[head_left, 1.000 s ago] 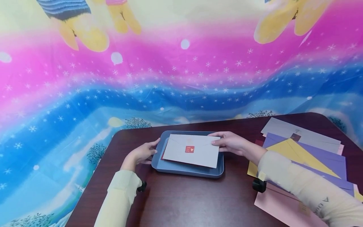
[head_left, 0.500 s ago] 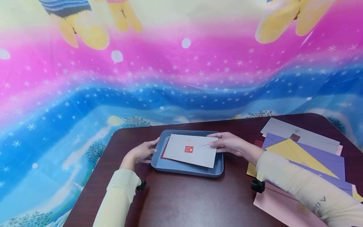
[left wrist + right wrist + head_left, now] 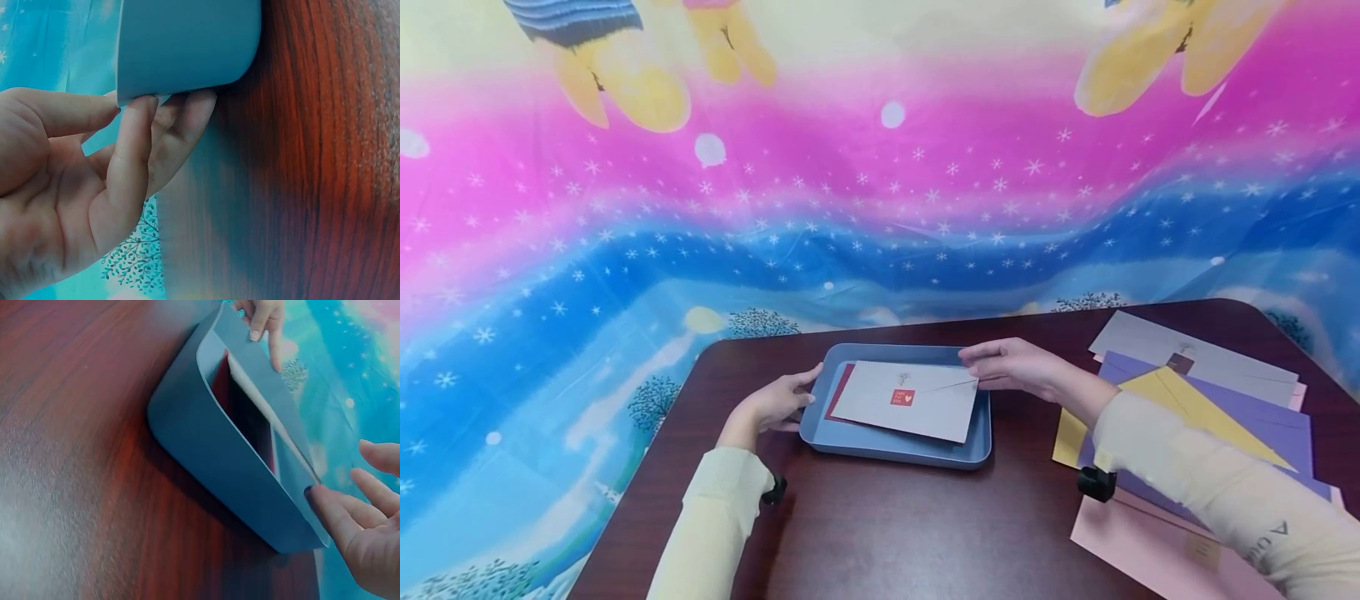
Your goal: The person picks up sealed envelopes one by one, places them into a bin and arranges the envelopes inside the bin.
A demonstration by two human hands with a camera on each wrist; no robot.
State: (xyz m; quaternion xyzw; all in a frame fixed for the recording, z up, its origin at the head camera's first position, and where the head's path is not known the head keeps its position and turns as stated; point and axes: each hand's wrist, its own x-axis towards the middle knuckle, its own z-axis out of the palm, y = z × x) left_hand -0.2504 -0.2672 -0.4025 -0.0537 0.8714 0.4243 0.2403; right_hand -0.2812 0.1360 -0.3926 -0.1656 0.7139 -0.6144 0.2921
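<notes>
A blue-grey tray (image 3: 880, 450) stands on the table with a white envelope (image 3: 880, 417) in it, closed with a red sticker. Beneath the white one, a dark red envelope (image 3: 838, 400) shows along its left side. My left hand (image 3: 777, 400) holds the tray's left end, its fingertips against the wall and rim in the left wrist view. At the right end, my right hand (image 3: 1018, 367) has its fingers spread and fairly straight. In the right wrist view a fingertip (image 3: 319, 494) touches the raised edge of the white envelope.
Several envelopes overlap on the right: grey (image 3: 1225, 358), purple (image 3: 1285, 425), yellow (image 3: 1180, 400) and pink (image 3: 1120, 533). My right sleeve (image 3: 1195, 475) passes over them. Behind the dark wooden table (image 3: 917, 525) hangs a colourful printed cloth (image 3: 880, 208).
My right hand has loosened its hold on the white envelope and shifted slightly right and up. The envelope first slid a little left, then settled lower. The left hand stays at the tray.
</notes>
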